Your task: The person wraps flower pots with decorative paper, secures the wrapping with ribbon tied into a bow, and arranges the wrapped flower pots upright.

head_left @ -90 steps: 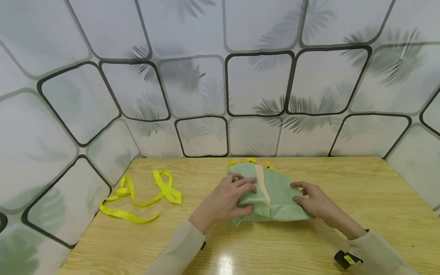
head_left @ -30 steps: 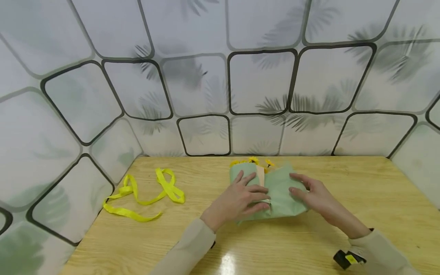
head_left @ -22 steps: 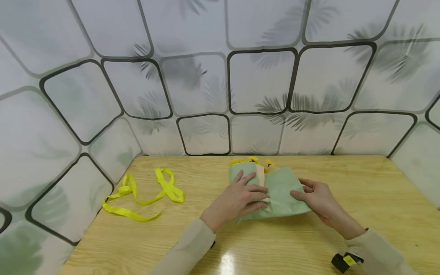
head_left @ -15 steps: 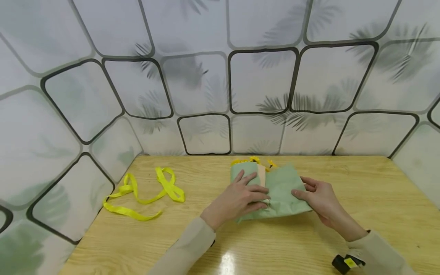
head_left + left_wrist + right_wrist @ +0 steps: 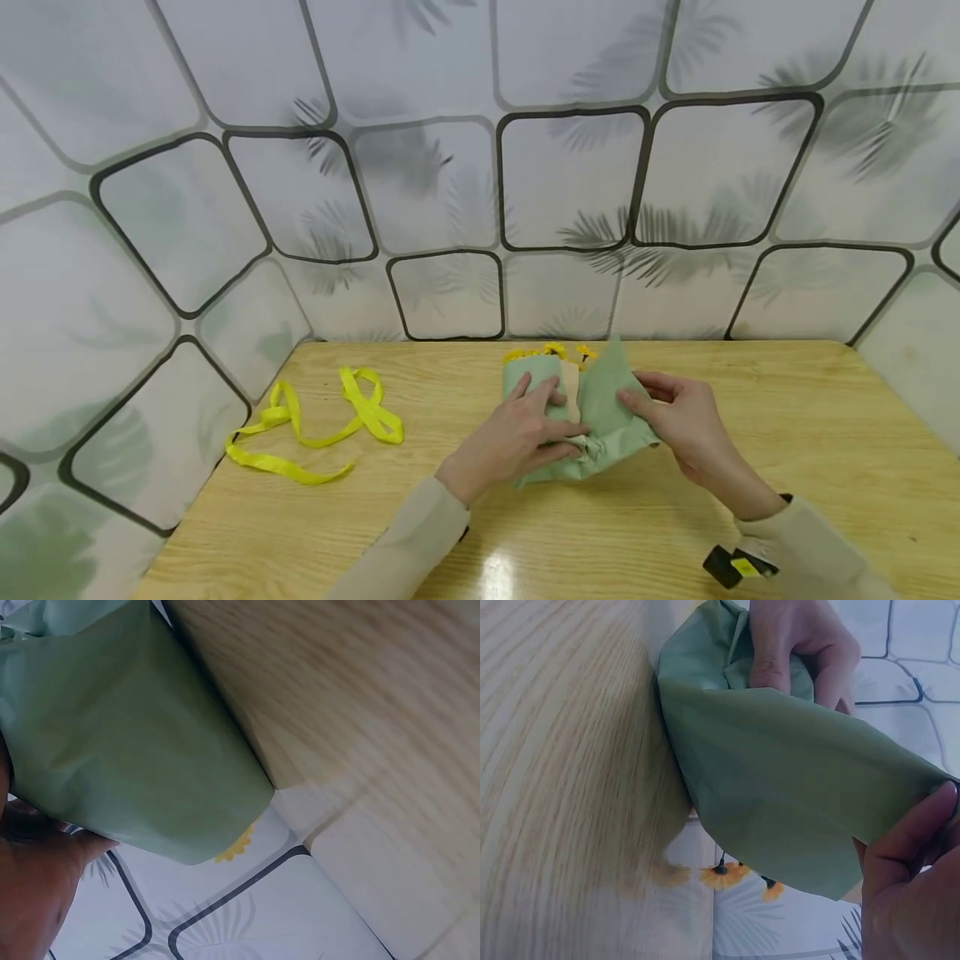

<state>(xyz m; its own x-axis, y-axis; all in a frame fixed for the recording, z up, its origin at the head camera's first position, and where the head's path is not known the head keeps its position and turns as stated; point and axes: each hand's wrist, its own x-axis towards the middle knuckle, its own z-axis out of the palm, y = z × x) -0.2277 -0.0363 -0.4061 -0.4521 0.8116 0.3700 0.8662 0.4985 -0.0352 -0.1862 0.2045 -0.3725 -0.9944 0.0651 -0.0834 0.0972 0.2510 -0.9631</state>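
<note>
Green wrapping paper (image 5: pixel 606 397) with a cream strip (image 5: pixel 571 387) lies around a bunch of yellow flowers (image 5: pixel 554 349), whose heads stick out at the far end. My left hand (image 5: pixel 504 442) rests on the paper with fingers spread, pressing it down near the crumpled fold. At the right, my right hand (image 5: pixel 686 429) pinches the paper's loose edge between thumb and fingers and holds that flap raised. In the right wrist view, orange-yellow flower heads (image 5: pixel 720 876) show beneath the lifted sheet. The stems are hidden inside the paper.
A yellow ribbon (image 5: pixel 367 414) lies loosely looped on the wooden table (image 5: pixel 420 375), left of the bouquet. Patterned curtain-like walls (image 5: pixel 442 192) stand behind and to the left. A small black device (image 5: pixel 738 567) sits at the right wrist.
My right hand has taken the paper's right edge and drawn it up and leftward, so the flap now stands higher. The left hand slid slightly right onto the fold, then stayed.
</note>
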